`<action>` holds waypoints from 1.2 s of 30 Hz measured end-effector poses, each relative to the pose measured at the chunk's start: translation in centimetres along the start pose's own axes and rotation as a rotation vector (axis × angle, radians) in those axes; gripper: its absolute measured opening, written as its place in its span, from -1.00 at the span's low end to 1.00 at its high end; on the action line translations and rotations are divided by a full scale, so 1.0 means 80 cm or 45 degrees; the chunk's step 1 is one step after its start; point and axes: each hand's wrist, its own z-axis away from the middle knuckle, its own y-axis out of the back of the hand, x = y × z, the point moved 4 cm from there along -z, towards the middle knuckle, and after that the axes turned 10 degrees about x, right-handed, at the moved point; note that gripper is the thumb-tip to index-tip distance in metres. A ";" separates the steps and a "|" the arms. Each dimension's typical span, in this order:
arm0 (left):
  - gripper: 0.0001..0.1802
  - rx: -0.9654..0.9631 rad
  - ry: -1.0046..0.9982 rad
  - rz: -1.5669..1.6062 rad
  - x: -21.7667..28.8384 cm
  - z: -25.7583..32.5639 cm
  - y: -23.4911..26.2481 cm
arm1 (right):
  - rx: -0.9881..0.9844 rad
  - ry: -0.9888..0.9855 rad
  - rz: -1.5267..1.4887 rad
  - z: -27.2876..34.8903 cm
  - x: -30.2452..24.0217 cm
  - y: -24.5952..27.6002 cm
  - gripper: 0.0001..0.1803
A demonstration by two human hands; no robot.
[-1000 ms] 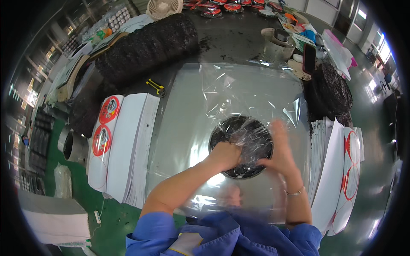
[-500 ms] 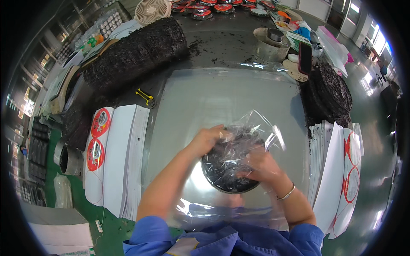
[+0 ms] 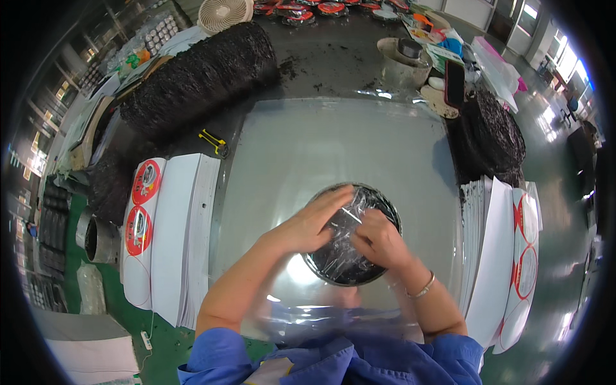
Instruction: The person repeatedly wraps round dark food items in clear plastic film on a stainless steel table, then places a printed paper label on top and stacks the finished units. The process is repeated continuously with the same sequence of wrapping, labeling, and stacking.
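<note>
In front of me, a round black disc-shaped thing (image 3: 350,274) lies on a grey sheet-covered work surface (image 3: 295,141). Crumpled clear plastic film (image 3: 342,234) covers its top and is gathered toward the middle. My left hand (image 3: 311,224) rests on the film at the disc's left side, fingers stretched out toward the far rim. On the right side, my right hand (image 3: 380,240) is closed with curled fingers, bunching the film. The exact grip is partly hidden by the fingers. The disc's dark rim shows at the far right and near edges.
White sheet stacks (image 3: 179,240) with round red labels (image 3: 146,183) stand left, and another stack (image 3: 487,250) right. A large black roll (image 3: 199,80), yellow cutter (image 3: 213,142), metal cylinder (image 3: 388,67), phone (image 3: 454,83), round black mass (image 3: 491,138) and fan (image 3: 224,14) lie beyond.
The film that stood up loosely beyond the disc is now drawn in flat over it. My left hand has spread onto the film, and my right hand has closed nearer the middle.
</note>
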 end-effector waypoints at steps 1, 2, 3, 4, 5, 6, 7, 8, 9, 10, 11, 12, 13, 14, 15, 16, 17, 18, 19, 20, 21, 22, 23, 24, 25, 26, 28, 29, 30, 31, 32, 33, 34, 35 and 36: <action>-0.27 -0.104 0.032 0.131 0.010 0.000 -0.005 | 0.022 -0.043 0.026 0.002 0.003 -0.005 -0.82; -0.18 -0.209 0.064 0.261 0.018 0.001 -0.012 | 0.045 -0.086 0.052 0.008 0.012 -0.014 -0.82; -0.18 -0.193 0.072 0.141 0.021 0.002 -0.018 | 0.067 -0.117 0.078 0.010 0.021 -0.022 -0.81; -0.17 -0.176 0.079 0.021 0.024 0.005 -0.025 | 0.048 -0.252 0.008 0.010 0.032 -0.026 -0.84; -0.17 -0.158 0.086 -0.100 0.026 0.007 -0.028 | 0.050 -0.343 0.063 0.013 0.036 -0.023 -0.84; -0.21 -0.139 0.079 -0.120 0.027 0.009 -0.028 | 0.047 -0.438 0.116 0.011 0.031 -0.016 -0.81; -0.21 -0.151 0.052 -0.134 0.027 0.010 -0.028 | 0.043 -0.531 0.169 0.010 0.028 -0.011 -0.78; -0.21 -0.163 0.026 -0.148 0.024 0.009 -0.028 | 0.126 -0.495 0.134 0.007 0.023 -0.007 -0.74; -0.22 -0.184 0.003 -0.162 0.023 0.009 -0.027 | 0.211 -0.467 0.093 0.005 0.019 -0.005 -0.70; -0.24 -0.282 0.122 -0.130 0.019 0.006 -0.028 | 0.296 -0.437 0.052 0.005 0.016 -0.004 -0.66; -0.26 -0.379 0.241 -0.098 0.018 0.000 -0.027 | 0.235 -0.414 0.040 0.007 0.015 -0.006 -0.66; -0.29 -0.469 0.359 -0.068 0.018 -0.005 -0.026 | 0.174 -0.383 0.028 0.009 0.018 -0.005 -0.67; -0.28 -0.474 0.443 -0.062 0.020 -0.008 -0.022 | 0.113 -0.353 0.017 0.011 0.020 -0.004 -0.67; -0.28 -0.478 0.526 -0.056 0.021 -0.010 -0.019 | 0.096 -0.307 0.051 0.014 0.028 -0.007 -0.68; -0.27 -0.488 0.607 -0.047 0.022 -0.008 -0.019 | 0.082 -0.267 0.087 0.016 0.035 -0.011 -0.68; -0.26 -0.352 0.459 -0.046 0.022 -0.007 -0.022 | 0.068 -0.227 0.124 0.018 0.038 -0.014 -0.69; -0.26 -0.216 0.311 -0.044 0.014 -0.001 -0.030 | 0.031 -0.266 0.122 0.020 0.040 -0.015 -0.70; -0.25 -0.079 0.168 -0.040 0.015 0.003 -0.031 | -0.012 -0.305 0.119 0.012 0.030 -0.014 -0.70; -0.24 -0.154 0.155 -0.129 0.010 0.008 -0.038 | -0.054 -0.346 0.115 0.008 0.026 -0.015 -0.70; -0.24 -0.229 0.140 -0.217 0.007 0.011 -0.043 | -0.056 -0.374 0.125 0.011 0.027 -0.016 -0.65; -0.23 -0.299 0.120 -0.310 0.004 0.011 -0.045 | -0.061 -0.373 0.173 0.013 0.028 -0.018 -0.62; -0.24 -0.385 0.171 -0.341 0.000 0.015 -0.051 | -0.065 -0.373 0.222 0.017 0.027 -0.019 -0.59; -0.24 -0.412 0.158 -0.425 -0.001 0.014 -0.053 | -0.068 -0.374 0.271 0.020 0.026 -0.020 -0.55; -0.24 -0.444 0.144 -0.509 0.002 0.013 -0.057 | -0.102 -0.361 0.333 0.021 0.023 -0.021 -0.52; -0.23 -0.477 0.125 -0.593 0.005 0.013 -0.060 | -0.133 -0.351 0.396 0.020 0.020 -0.023 -0.49; -0.22 -0.512 0.169 -0.618 0.004 0.017 -0.062 | -0.161 -0.343 0.462 0.020 0.015 -0.025 -0.46; -0.20 -0.563 0.174 -0.659 0.006 0.005 -0.069 | -0.203 -0.356 0.345 0.027 0.023 -0.016 -0.43; -0.19 -0.582 0.227 -0.608 0.005 0.005 -0.069 | -0.215 -0.369 0.300 0.031 0.025 -0.006 -0.42; -0.16 -0.601 0.289 -0.525 0.014 -0.002 -0.065 | -0.051 -0.312 0.029 0.031 0.013 0.018 -0.45; -0.14 -0.600 0.345 -0.556 0.010 0.006 -0.062 | 0.107 -0.423 0.100 0.040 0.009 0.059 -0.45; -0.12 -0.595 0.352 -0.561 0.003 0.011 -0.061 | 0.262 -0.534 0.170 0.055 0.004 0.102 -0.45; -0.12 -0.561 0.367 -0.516 0.004 0.011 -0.060 | 0.430 -0.646 0.244 0.077 0.000 0.144 -0.45; -0.12 -0.548 0.358 -0.560 0.003 0.013 -0.058 | 0.603 -0.722 0.448 0.113 0.012 0.189 -0.46; -0.13 -0.533 0.329 -0.604 0.005 0.013 -0.058 | 0.778 -0.781 0.655 0.165 0.030 0.243 -0.47; -0.14 -0.529 0.306 -0.614 0.007 0.012 -0.059 | 0.892 -0.833 0.997 0.234 0.048 0.292 -0.44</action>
